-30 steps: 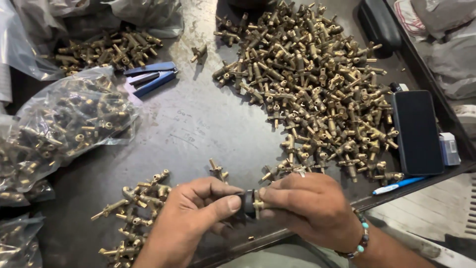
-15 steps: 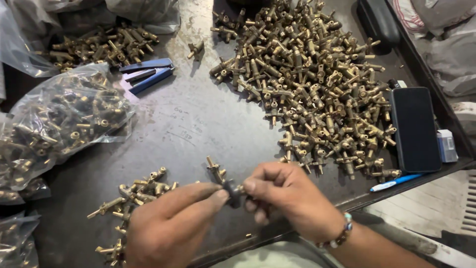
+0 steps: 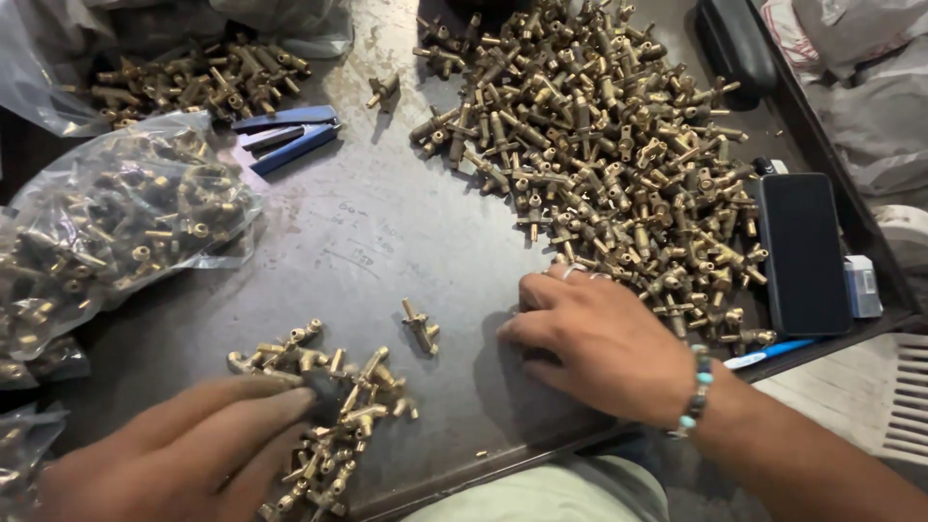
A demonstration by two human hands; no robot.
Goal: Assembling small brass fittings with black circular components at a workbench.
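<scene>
Brass fittings under both hands on a dark metal tabletop (image 3: 387, 242).

Small pile of brass fittings (image 3: 333, 406) at near left, left hand (image 3: 184, 454) laid over it, fingers (image 3: 280, 401) loosely curled on a dark piece, grip unclear. Right hand (image 3: 599, 343) flat at the edge of the big heap (image 3: 599, 145), fingers spread, holding nothing. Single fitting (image 3: 420, 326) between hands. Beyond: blue pliers (image 3: 285, 130), bagged fittings (image 3: 106, 222), black phone (image 3: 802, 253), blue pen (image 3: 768, 354).

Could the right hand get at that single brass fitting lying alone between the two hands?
Probably yes. The lone brass fitting lies on bare tabletop just beside the right hand, whose fingers rest flat on the table pointing towards it. Nothing lies between them; the left hand is busy at the small pile of fittings.
</scene>
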